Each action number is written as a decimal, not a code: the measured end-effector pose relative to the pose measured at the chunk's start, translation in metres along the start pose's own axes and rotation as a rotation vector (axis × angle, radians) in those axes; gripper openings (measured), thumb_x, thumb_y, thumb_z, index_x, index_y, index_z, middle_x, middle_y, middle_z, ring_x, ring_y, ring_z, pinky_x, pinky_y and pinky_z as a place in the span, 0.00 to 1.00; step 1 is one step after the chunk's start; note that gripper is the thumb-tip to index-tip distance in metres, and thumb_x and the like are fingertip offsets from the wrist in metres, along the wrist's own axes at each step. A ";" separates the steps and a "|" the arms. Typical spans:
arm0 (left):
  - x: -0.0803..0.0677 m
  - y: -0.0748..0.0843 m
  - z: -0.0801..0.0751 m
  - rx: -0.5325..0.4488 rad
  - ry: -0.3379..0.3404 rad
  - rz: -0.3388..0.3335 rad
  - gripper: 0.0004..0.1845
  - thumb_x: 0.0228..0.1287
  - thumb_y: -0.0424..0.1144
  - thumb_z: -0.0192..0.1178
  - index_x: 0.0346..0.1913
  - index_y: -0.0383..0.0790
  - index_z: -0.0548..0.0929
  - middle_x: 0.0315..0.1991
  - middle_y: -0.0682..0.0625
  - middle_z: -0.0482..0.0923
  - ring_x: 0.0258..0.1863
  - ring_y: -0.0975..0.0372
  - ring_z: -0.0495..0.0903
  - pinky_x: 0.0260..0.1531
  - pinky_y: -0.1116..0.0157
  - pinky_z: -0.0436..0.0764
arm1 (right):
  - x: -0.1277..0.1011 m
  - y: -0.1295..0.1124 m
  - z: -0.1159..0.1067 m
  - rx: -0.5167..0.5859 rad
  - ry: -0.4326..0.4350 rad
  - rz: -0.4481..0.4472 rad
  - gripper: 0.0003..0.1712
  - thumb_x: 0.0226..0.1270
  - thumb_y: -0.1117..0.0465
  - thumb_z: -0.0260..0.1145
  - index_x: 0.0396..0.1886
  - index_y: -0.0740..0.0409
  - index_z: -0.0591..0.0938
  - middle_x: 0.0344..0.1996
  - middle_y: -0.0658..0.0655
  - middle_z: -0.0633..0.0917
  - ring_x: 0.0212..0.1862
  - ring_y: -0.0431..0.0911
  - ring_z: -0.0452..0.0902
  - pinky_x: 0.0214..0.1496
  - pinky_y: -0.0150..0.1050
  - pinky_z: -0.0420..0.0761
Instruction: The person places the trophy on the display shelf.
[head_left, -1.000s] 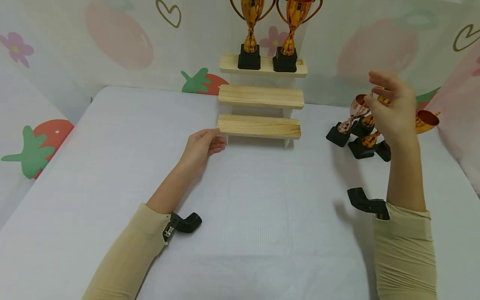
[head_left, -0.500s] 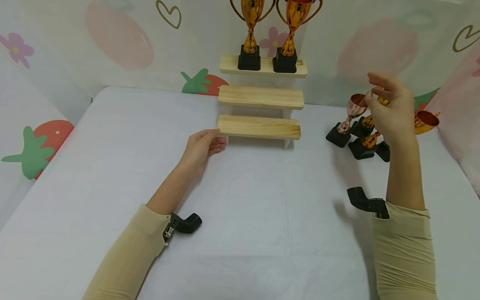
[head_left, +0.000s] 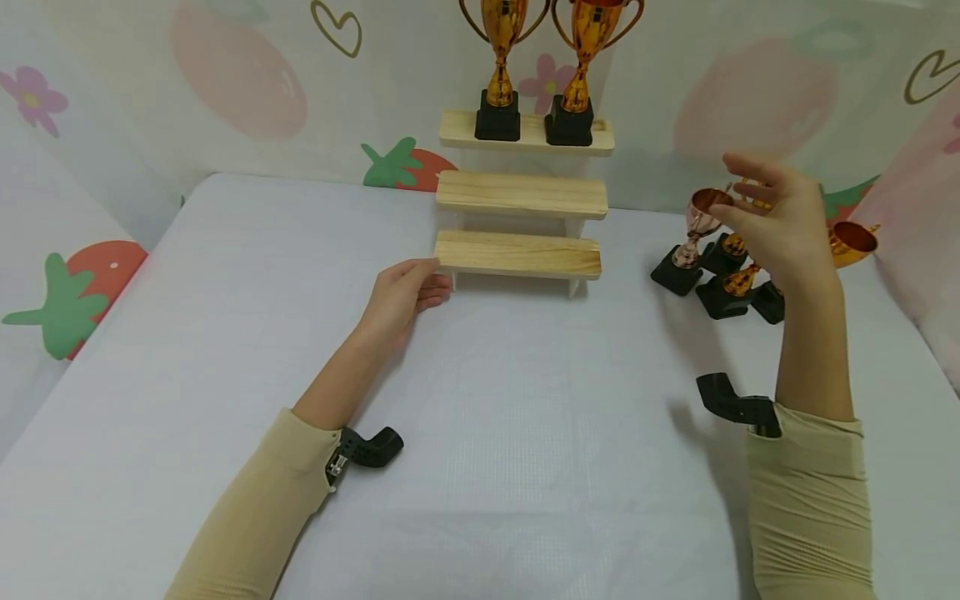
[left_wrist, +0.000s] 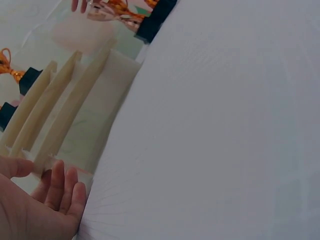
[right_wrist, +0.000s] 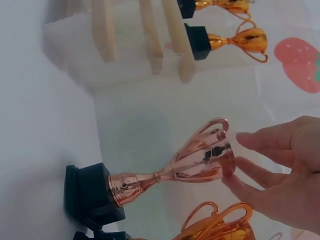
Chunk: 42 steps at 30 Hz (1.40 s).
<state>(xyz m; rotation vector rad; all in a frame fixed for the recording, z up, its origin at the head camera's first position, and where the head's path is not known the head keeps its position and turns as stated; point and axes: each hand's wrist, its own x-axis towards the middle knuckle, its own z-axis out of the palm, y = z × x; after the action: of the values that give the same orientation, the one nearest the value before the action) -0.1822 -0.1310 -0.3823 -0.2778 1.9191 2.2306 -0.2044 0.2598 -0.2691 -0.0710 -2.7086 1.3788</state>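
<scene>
With twelve o'clock at the far edge, we saw a white-covered counter and, near twelve, a three-step shelf. Two gold trophies stood upright on its top step. The left hand pinched the lowest step at the shelf's seven o'clock corner, thumb uppermost. The right hand hung above the counter's two o'clock side, thumb and fingers parted and gripping nothing. Below it we made out smaller gold trophies, partly hidden by the hand and wrist.

The smallest thing we watched, a pink trophy, stood upright on the counter, its long axis vertical. Its bowl lay at nine o'clock from the right hand, by far the nearer one, with the rim at the fingertips; we could not tell whether they touched. The gold trophies crowded it from two to four o'clock; the shelf stood well apart, towards nine.
</scene>
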 end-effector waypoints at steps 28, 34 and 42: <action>-0.001 0.000 0.000 0.006 0.002 0.004 0.18 0.84 0.37 0.51 0.62 0.25 0.75 0.35 0.54 0.83 0.38 0.66 0.84 0.48 0.73 0.84 | 0.001 -0.001 0.013 -0.156 -0.131 -0.064 0.39 0.75 0.62 0.70 0.81 0.58 0.67 0.79 0.67 0.64 0.71 0.71 0.72 0.71 0.60 0.77; -0.001 0.000 0.000 0.013 0.001 0.005 0.19 0.84 0.37 0.50 0.64 0.24 0.74 0.35 0.53 0.82 0.38 0.66 0.84 0.48 0.73 0.84 | 0.002 -0.001 0.016 -0.186 -0.114 -0.077 0.38 0.74 0.60 0.72 0.79 0.61 0.70 0.76 0.69 0.67 0.69 0.71 0.74 0.69 0.57 0.80; 0.000 -0.001 0.000 0.007 0.002 0.012 0.19 0.85 0.37 0.50 0.64 0.23 0.74 0.34 0.54 0.82 0.37 0.66 0.84 0.46 0.74 0.84 | 0.001 0.000 0.019 -0.222 -0.083 -0.108 0.34 0.72 0.58 0.74 0.73 0.65 0.76 0.72 0.70 0.67 0.66 0.69 0.73 0.39 0.20 0.70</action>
<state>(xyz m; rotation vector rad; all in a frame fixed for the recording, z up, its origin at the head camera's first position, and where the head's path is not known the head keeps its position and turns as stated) -0.1818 -0.1308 -0.3828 -0.2682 1.9339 2.2316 -0.2071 0.2447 -0.2801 0.1172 -2.8756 1.0719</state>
